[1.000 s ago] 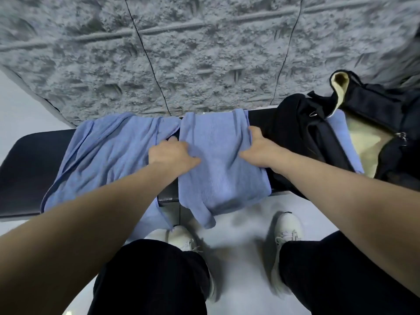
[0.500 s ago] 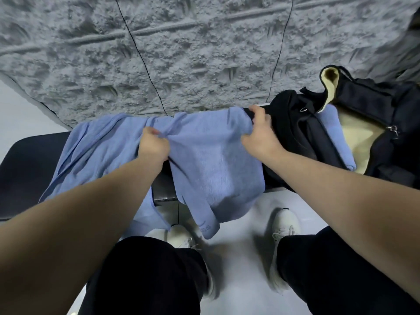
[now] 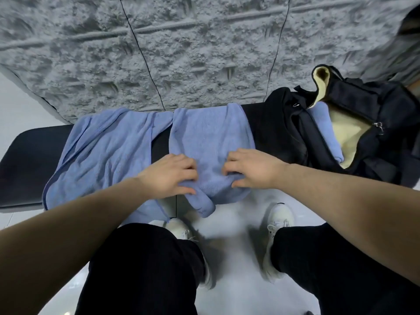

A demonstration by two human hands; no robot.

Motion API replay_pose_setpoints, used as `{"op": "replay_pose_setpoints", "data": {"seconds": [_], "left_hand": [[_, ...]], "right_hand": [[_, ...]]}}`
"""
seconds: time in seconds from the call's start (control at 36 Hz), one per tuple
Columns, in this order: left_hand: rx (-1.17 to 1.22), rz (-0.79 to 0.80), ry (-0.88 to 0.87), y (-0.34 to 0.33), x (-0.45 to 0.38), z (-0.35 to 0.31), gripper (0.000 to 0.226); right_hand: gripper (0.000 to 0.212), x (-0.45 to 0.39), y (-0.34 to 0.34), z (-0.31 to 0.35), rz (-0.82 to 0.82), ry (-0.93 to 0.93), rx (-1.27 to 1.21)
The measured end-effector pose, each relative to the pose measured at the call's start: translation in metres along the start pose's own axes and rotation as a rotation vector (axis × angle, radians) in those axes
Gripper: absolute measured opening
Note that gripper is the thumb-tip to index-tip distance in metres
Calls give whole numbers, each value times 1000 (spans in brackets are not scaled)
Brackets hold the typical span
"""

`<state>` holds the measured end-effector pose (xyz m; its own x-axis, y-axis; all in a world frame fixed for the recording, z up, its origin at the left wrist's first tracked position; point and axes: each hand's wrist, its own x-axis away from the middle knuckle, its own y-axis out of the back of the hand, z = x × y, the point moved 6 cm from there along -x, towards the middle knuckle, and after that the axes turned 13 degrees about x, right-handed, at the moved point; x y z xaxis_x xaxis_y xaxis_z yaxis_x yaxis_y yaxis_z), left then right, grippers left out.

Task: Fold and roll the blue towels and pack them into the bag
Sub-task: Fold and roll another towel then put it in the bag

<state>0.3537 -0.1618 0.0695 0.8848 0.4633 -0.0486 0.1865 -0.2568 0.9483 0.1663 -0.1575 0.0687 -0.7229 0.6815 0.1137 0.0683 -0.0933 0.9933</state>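
Note:
A folded blue towel (image 3: 211,137) lies across the black bench (image 3: 27,155), its near end hanging over the front edge. My left hand (image 3: 170,173) and my right hand (image 3: 250,169) both pinch that near end, fingers curled into the cloth. A second blue towel (image 3: 102,151) lies spread and rumpled to the left. At the right stands the open black bag (image 3: 363,123) with a pale yellow lining; a rolled blue towel (image 3: 325,130) rests inside it.
A rough grey textured wall (image 3: 181,53) rises directly behind the bench. My legs in black trousers and white shoes (image 3: 278,220) stand on the pale floor below the bench's front edge.
Both hands let go of the towel's far corners, came back toward me, and now grip its near end. The towel has settled flat on the bench.

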Motion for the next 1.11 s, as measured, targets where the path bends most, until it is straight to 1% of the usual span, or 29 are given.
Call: {"op": "replay_pose_setpoints", "data": {"seconds": [0.08, 0.17, 0.22, 0.28, 0.31, 0.33, 0.39, 0.42, 0.5, 0.56, 0.58, 0.64, 0.69, 0.75, 0.78, 0.81, 0.83, 0.89, 0.92, 0.94, 0.97, 1.03, 1.11], "left_hand": [[4, 18, -9, 0, 1, -10, 26], [66, -78, 79, 12, 8, -12, 26], [207, -181, 186, 20, 15, -12, 17], [372, -322, 367, 26, 24, -8, 28], [440, -375, 468, 26, 29, -5, 32], [491, -408, 551, 25, 33, -3, 32], [576, -455, 641, 25, 35, -3, 28], [626, -485, 667, 24, 35, -2, 30], [720, -594, 735, 24, 34, 5, 40], [681, -634, 806, 23, 37, 17, 42], [651, -637, 849, 20, 40, 25, 39], [582, -600, 947, 14, 46, 38, 30], [503, -532, 1016, 9, 48, 47, 28], [435, -481, 1074, 7, 47, 47, 27], [352, -463, 1077, 9, 46, 46, 33], [219, -445, 1041, 14, 44, 42, 45], [75, -425, 945, 20, 40, 36, 58], [-150, -364, 599, 23, 28, 21, 78], [-220, -308, 431, 19, 24, 15, 85], [-253, -239, 306, 11, 21, 11, 88], [-253, -169, 227, 5, 19, 9, 87], [-193, -85, 155, -3, 16, 8, 73], [-105, -111, 192, 1, 15, 3, 48]], "right_hand": [[10, 4, 3, 0, -9, -24, -128], [4, 8, 6, -5, -20, -148, -265], [5, 11, 10, -10, -44, -250, -353], [7, 14, 12, -13, -49, -330, -387], [7, 15, 12, -15, -42, -360, -392], [8, 15, 12, -16, -42, -384, -398], [13, 13, 12, -17, -63, -422, -411], [16, 12, 13, -18, -75, -435, -411], [21, 6, 10, -24, -78, -492, -379], [28, 3, 8, -28, -93, -517, -335], [29, 0, 9, -28, -100, -518, -300], [29, -5, 9, -27, -86, -496, -190], [29, -8, 9, -25, -62, -478, -55], [27, -9, 13, -21, -116, -437, 112], [26, -10, 16, -19, -143, -408, 181], [26, -12, 17, -17, -135, -376, 227], [27, -13, 16, -14, -98, -347, 246], [31, -15, 15, -12, 22, -345, 196], [33, -14, 13, -11, 74, -359, 145], [35, -14, 10, -11, 104, -368, 105], [36, -14, 9, -10, 115, -368, 80], [36, -13, 6, -9, 117, -364, 61], [29, -11, 5, -10, 79, -366, 50]]}}
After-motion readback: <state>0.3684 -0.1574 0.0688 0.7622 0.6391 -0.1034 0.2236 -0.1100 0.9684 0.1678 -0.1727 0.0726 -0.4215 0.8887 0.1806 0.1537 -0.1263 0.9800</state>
